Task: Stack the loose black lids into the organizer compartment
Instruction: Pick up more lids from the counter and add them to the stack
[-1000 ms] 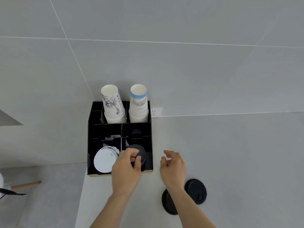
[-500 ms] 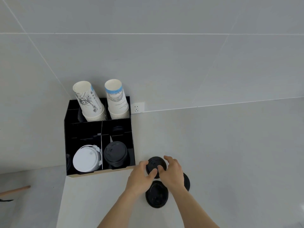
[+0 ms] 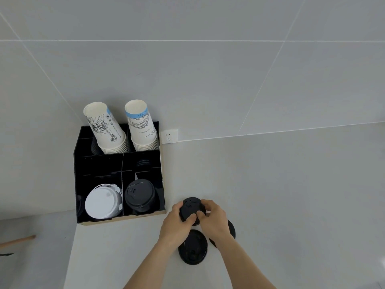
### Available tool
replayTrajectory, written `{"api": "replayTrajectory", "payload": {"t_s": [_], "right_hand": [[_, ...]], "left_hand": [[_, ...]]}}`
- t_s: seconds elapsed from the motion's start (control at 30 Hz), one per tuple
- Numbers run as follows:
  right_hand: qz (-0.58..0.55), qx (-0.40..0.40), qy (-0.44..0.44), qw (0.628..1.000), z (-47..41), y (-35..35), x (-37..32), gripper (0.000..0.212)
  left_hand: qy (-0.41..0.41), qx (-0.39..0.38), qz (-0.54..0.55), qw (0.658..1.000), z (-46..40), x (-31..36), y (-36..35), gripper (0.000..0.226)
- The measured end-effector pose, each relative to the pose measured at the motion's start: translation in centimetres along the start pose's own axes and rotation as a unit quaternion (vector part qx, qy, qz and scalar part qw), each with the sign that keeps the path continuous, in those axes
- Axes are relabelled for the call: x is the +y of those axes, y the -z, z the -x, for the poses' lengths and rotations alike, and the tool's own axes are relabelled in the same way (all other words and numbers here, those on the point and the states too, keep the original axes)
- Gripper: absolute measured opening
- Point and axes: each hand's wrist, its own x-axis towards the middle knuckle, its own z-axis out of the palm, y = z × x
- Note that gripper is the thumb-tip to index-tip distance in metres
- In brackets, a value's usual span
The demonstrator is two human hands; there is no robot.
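left hand (image 3: 176,225) + right hand (image 3: 214,221): both grips pinching black lid (image 3: 190,208) | right of organizer (image 3: 100,163)

Little is legible. The right paper cup stack (image 3: 142,126) carries a short line of script under its blue skyline drawing — upside down and too small to make out (possibly "Statue of Liberty"). The left paper cup stack (image 3: 106,128) shows tiny vertical print — unreadable.

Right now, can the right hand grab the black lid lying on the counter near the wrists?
Probably not yet. The right hand and left hand both grip a lid stack. The flat lid lies uncovered between the wrists.
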Motion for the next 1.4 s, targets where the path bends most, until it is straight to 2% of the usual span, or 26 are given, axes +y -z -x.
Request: {"api": "replayTrajectory", "payload": {"t_s": [0.13,0.33,0.5,0.67,1.1,1.4], "right_hand": [[-0.029,0.079,0.010,0.996,0.4,0.4,-1.2,0.029],[-0.067,0.138,0.046,0.987,1.0,0.3,-4.9,0.017],[-0.089,0.141,0.090,0.982,1.5,-1.5,-8.5,0.012],[-0.065,0.108,0.137,0.982,1.6,-4.7,-11.4,0.016],[0.031,0.079,0.149,0.985,1.5,-10.2,-12.1,0.025],[0.019,0.092,0.128,0.987,0.8,-10.8,-11.5,0.026]], "left_hand": [[-0.050,0.069,-0.025,0.996,0.6,1.0,0.8,0.048],[-0.130,0.168,-0.021,0.977,1.4,2.7,3.9,0.028],[-0.166,0.228,-0.014,0.959,1.2,3.3,8.0,0.023],[-0.140,0.271,-0.028,0.952,0.8,2.7,12.3,0.024],[-0.083,0.253,-0.046,0.963,-0.9,-1.8,15.3,0.043],[-0.086,0.238,-0.062,0.965,-1.9,-2.4,14.9,0.045]]}}
